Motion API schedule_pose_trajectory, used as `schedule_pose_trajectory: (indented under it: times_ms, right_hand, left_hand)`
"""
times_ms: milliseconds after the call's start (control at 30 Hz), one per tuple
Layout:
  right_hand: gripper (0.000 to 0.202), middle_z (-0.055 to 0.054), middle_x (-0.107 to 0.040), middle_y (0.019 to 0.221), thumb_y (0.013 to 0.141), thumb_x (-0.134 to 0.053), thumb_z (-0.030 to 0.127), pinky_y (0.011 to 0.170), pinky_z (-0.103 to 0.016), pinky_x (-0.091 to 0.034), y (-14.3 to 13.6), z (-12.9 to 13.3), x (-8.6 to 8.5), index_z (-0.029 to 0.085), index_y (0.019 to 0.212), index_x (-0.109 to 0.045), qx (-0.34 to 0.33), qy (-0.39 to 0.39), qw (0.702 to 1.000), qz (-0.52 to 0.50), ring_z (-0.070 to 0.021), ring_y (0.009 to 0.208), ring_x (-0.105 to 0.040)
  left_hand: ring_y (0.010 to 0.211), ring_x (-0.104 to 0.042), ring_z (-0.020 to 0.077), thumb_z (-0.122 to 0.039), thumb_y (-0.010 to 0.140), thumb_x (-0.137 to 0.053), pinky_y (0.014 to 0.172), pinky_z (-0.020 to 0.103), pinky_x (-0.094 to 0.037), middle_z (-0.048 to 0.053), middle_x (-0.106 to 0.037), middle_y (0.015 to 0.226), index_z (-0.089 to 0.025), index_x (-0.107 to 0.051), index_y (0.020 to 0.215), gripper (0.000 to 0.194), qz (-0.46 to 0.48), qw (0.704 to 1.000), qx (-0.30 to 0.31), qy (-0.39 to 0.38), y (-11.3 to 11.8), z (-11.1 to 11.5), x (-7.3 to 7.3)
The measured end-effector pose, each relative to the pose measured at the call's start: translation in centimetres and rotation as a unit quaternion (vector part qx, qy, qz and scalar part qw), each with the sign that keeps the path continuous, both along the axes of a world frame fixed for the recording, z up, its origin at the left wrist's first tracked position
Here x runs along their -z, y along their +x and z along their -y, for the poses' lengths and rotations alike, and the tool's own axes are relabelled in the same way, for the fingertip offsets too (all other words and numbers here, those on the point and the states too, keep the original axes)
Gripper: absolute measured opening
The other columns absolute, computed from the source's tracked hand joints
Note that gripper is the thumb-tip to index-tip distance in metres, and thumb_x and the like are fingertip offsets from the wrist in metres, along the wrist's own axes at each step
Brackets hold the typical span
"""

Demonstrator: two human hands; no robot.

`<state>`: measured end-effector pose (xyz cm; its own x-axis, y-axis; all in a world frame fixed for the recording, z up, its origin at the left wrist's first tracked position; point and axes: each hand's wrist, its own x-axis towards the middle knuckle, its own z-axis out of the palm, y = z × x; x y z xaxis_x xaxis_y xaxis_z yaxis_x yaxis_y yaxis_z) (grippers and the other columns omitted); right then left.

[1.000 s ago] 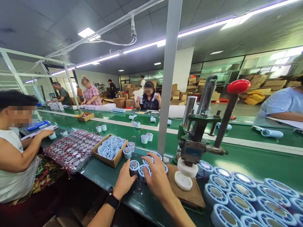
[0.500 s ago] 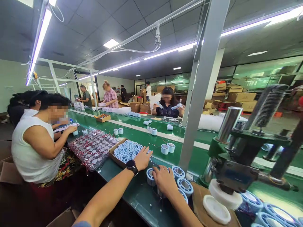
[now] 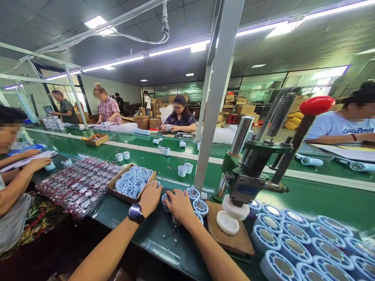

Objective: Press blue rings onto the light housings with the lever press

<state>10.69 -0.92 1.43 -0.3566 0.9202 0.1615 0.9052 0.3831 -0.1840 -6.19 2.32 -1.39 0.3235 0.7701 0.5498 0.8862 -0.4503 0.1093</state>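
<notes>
My left hand (image 3: 150, 198), with a dark watch on the wrist, is closed beside the right corner of a cardboard box of light-blue plastic rings (image 3: 135, 182). A bit of a light-blue ring (image 3: 158, 183) shows at its fingertips; the fingers hide the rest. To the right, my right hand (image 3: 179, 207) curls over a light-blue round housing (image 3: 165, 204), its fingers on the rim. More such housings (image 3: 200, 207) stand just beyond that hand. Thin wires with small white ends lie on the dark green table below it.
A hand press (image 3: 249, 183) with a red-knobbed lever stands to the right, a white round holder (image 3: 227, 223) under it. Rows of finished-looking housings (image 3: 294, 246) fill the right side. Left lie wired boards (image 3: 79, 183). A grey post (image 3: 215, 93) rises ahead. Co-workers sit around.
The view has swung to the right, bringing more of the press and housings into sight. My left hand has drawn slightly back towards me; my right hand stays at the housing.
</notes>
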Motion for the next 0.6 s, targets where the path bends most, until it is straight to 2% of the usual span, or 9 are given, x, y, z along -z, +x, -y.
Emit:
schedule_pose_trajectory:
  times_ms: [100,167,267,333,400,500,533,600]
  right_hand:
    - [0.033,-0.014,-0.059,0.126,0.101,-0.046,0.038,0.112,-0.052,-0.028,-0.2,0.0,-0.4,0.024,0.125,-0.063,0.006,0.000,1.000,0.001,-0.0292,0.124,-0.051]
    - [0.034,-0.014,-0.055,0.130,0.100,-0.047,0.040,0.111,-0.051,-0.030,-0.6,-1.3,-1.2,0.026,0.127,-0.061,0.015,0.004,1.000,-0.002,-0.0296,0.126,-0.049]
    - [0.042,-0.017,-0.050,0.134,0.100,-0.045,0.040,0.104,-0.046,-0.040,-1.5,-5.7,-3.1,0.024,0.139,-0.052,0.068,0.008,0.997,-0.024,-0.0305,0.125,-0.050]
    - [0.049,-0.021,-0.047,0.135,0.099,-0.045,0.036,0.098,-0.044,-0.044,-2.2,-9.5,-4.3,0.020,0.146,-0.043,0.133,0.003,0.990,-0.045,-0.0324,0.124,-0.051]
    - [0.054,-0.025,-0.040,0.140,0.099,-0.043,0.033,0.094,-0.047,-0.045,-2.4,-13.1,-4.7,0.017,0.150,-0.036,0.212,-0.010,0.975,-0.066,-0.0369,0.126,-0.048]
    - [0.057,-0.031,-0.021,0.150,0.099,-0.036,0.036,0.089,-0.057,-0.045,-1.6,-17.0,-3.9,0.018,0.153,-0.030,0.321,-0.034,0.942,-0.092,-0.0433,0.127,-0.045]
    - [0.058,-0.032,-0.018,0.150,0.100,-0.032,0.038,0.086,-0.060,-0.045,-1.1,-18.0,-3.4,0.018,0.154,-0.028,0.349,-0.042,0.931,-0.099,-0.0439,0.125,-0.047]
    - [0.059,-0.035,-0.024,0.146,0.099,-0.028,0.041,0.080,-0.060,-0.047,0.0,-19.5,-2.2,0.017,0.154,-0.030,0.385,-0.063,0.915,-0.105,-0.0441,0.117,-0.053]
  left_hand:
    - [0.123,-0.055,0.0281,-0.002,0.083,-0.038,0.109,0.046,-0.043,0.018,-0.061,0.125,-0.011,-0.062,0.114,0.039,-0.002,1.000,-0.029,-0.001,-0.1,1.3,1.2]
    - [0.128,-0.052,0.0295,-0.001,0.085,-0.038,0.109,0.046,-0.043,0.018,-0.059,0.128,-0.009,-0.061,0.119,0.042,-0.006,0.999,-0.053,0.001,0.1,2.0,2.0]
    - [0.129,-0.051,0.0303,-0.002,0.087,-0.040,0.110,0.046,-0.044,0.017,-0.058,0.132,-0.010,-0.061,0.123,0.042,-0.008,0.995,-0.098,0.017,0.8,2.6,2.7]
    - [0.128,-0.053,0.0306,-0.002,0.087,-0.043,0.109,0.047,-0.046,0.016,-0.058,0.134,-0.011,-0.062,0.123,0.042,0.000,0.992,-0.124,0.032,1.2,2.6,3.0]
    - [0.127,-0.054,0.0299,-0.001,0.086,-0.044,0.107,0.046,-0.049,0.015,-0.059,0.133,-0.013,-0.064,0.121,0.042,0.020,0.990,-0.133,0.038,1.4,2.6,3.1]
    - [0.127,-0.055,0.0279,0.001,0.085,-0.043,0.107,0.045,-0.050,0.012,-0.062,0.130,-0.017,-0.067,0.116,0.043,0.061,0.991,-0.120,0.023,1.5,2.6,2.9]
    - [0.127,-0.055,0.0276,0.001,0.085,-0.042,0.107,0.046,-0.050,0.011,-0.063,0.130,-0.019,-0.067,0.115,0.044,0.077,0.990,-0.114,0.014,1.5,2.6,2.8]
    - [0.127,-0.055,0.0280,0.001,0.085,-0.041,0.107,0.049,-0.050,0.010,-0.063,0.131,-0.021,-0.067,0.118,0.047,0.121,0.988,-0.100,-0.003,1.4,2.8,2.6]
